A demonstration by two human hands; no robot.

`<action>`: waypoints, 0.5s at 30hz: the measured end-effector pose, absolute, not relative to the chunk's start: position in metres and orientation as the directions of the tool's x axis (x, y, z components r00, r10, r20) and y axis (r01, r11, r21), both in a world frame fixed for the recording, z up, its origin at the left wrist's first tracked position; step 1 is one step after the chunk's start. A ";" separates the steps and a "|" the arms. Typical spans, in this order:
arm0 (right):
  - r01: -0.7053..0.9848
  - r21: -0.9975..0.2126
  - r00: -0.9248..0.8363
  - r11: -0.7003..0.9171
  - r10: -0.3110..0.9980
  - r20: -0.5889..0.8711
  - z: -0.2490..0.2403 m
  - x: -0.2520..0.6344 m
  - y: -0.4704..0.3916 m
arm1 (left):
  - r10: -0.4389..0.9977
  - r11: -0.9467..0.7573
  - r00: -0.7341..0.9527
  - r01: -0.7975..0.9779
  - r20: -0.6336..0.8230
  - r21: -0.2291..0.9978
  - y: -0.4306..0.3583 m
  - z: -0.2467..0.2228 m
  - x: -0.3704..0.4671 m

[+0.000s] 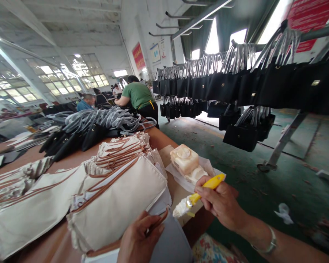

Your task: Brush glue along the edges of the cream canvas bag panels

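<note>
Between the fingers of my right hand (222,201) is a yellow-handled brush (212,182), its bristles thickly coated with white paste. My left hand (139,237) pinches the brown trimmed edge (162,219) of a pale bag piece at the table's front. The brush tip hovers a little to the right of that edge, apart from it. Just beyond my right hand, a paste-smeared plastic container (184,159) rests on white paper. Cream bag pieces (126,195) with brown trim lie in overlapping stacks to the left of my hands.
Black bags with plastic-wrapped handles (98,122) are heaped farther back on the brown table (164,140). More black bags (244,87) hang from a wheeled metal rack on the right. A person in a green shirt (138,95) bends over beyond the table, with others farther off.
</note>
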State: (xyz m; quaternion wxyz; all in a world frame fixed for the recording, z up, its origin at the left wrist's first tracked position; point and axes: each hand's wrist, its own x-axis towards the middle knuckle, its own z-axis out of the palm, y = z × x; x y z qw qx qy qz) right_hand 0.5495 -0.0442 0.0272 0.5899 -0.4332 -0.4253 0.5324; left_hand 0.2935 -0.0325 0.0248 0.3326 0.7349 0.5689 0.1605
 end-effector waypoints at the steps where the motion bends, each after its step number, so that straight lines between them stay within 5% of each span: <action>1: -0.246 -0.968 0.043 0.052 0.998 0.043 0.028 0.545 -0.043 | 0.941 -0.137 0.310 0.716 -0.137 0.684 -0.034 0.024 0.293; 8: -0.137 -0.982 0.084 0.127 0.990 0.117 0.036 0.542 -0.032 | 0.943 -0.228 0.332 0.606 0.018 0.762 -0.046 0.017 0.289; 15: -0.152 -0.983 -0.023 0.099 0.994 0.103 0.044 0.545 -0.045 | 0.882 -0.449 0.429 0.635 0.196 0.629 -0.053 0.023 0.290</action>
